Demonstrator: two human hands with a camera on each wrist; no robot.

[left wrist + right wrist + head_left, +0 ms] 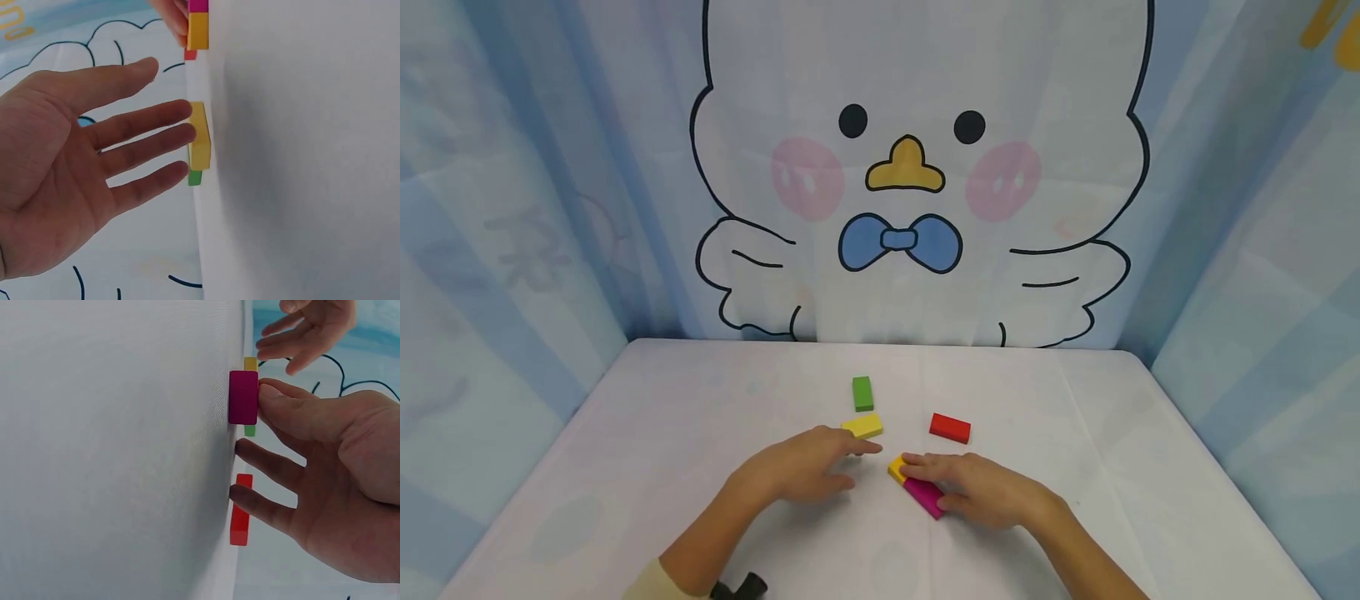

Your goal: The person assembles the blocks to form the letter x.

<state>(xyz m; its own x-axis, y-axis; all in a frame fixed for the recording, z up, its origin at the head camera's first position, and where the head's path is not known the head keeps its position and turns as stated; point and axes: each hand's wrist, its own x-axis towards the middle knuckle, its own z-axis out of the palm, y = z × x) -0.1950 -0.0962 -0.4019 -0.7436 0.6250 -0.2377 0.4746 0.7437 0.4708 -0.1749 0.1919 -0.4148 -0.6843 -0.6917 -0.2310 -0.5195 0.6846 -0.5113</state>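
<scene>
My left hand (844, 460) lies flat on the white table (700, 433), its fingers straight. Its fingertips (181, 134) reach a yellow block (863, 427) (200, 137), and nothing is gripped. My right hand (958, 483) (312, 456) rests over a magenta block (923, 497) (243, 397). The thumb (278, 403) presses against that block, and the index fingertip touches an orange-yellow block (897, 468) (198, 31) that butts against its far end. The other right-hand fingers stretch down to the table.
A green block (862, 393) (195, 178) lies just beyond the yellow one. A red block (950, 427) (240, 512) sits ahead of my right hand. Cartoon-duck curtains (910, 167) wall in the table at the back and sides.
</scene>
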